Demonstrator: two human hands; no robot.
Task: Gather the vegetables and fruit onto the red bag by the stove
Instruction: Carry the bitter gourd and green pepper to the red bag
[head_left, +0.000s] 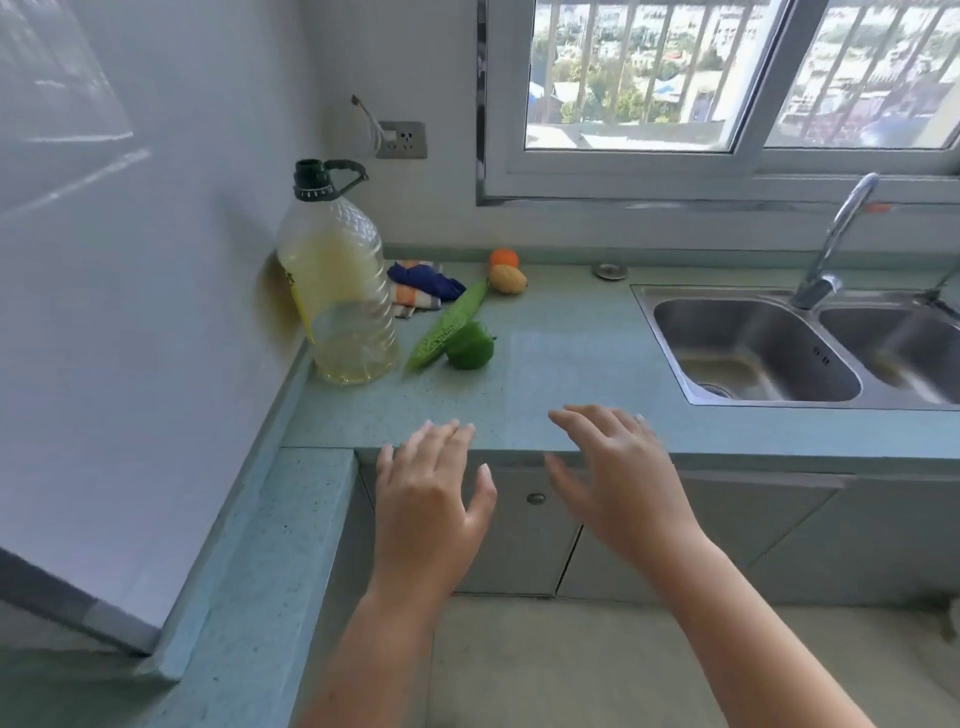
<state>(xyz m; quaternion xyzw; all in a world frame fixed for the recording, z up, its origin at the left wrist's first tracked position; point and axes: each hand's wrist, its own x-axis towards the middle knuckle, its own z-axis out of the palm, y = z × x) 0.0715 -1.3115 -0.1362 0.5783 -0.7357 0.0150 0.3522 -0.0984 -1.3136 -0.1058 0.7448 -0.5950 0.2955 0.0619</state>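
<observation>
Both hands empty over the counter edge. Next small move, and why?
Probably reach the left hand forward to the green pepper: it is the nearest produce, touching the bitter gourd, and both hands hover open, holding nothing. The red bag is not in view.

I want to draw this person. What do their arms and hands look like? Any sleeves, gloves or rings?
Both arms are bare as far as the picture shows: no sleeves in view. The left hand and the right hand wear no gloves, and no rings, watch or bracelets show. The fingernails are a bit long and look pale, with no bright polish.
</observation>
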